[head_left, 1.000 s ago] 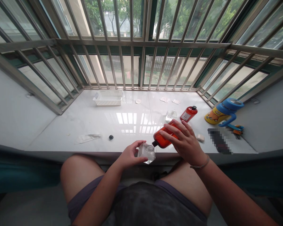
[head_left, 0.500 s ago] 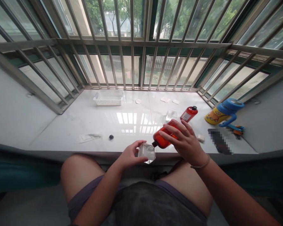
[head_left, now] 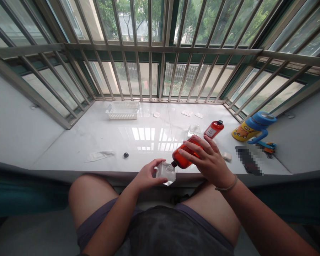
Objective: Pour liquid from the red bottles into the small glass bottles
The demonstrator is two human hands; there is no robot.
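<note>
My left hand (head_left: 149, 175) grips a small clear glass container (head_left: 166, 173) by its sides, at the front edge of the white sill. A red-orange bottle (head_left: 183, 157) with a dark neck is held in my right hand (head_left: 206, 154). The bottle is tipped down to the left, its mouth at the container's right rim. Whether liquid runs from it I cannot tell. A small black cap (head_left: 126, 155) lies on the sill to the left. Behind my right hand stands another red bottle (head_left: 213, 129) with a black cap and a white label, near a clear glass piece (head_left: 193, 130).
A white plastic basket (head_left: 123, 111) sits at the back left of the marble sill (head_left: 77, 142). To the right are a blue and yellow flask (head_left: 252, 127), a blurred dark object (head_left: 248, 160) and orange-blue items (head_left: 268, 146). Crumpled white plastic (head_left: 100, 155) lies front left. Metal bars line the window.
The tilted bottle and my right hand have shifted very slightly left. My left hand and the glass container stay in place.
</note>
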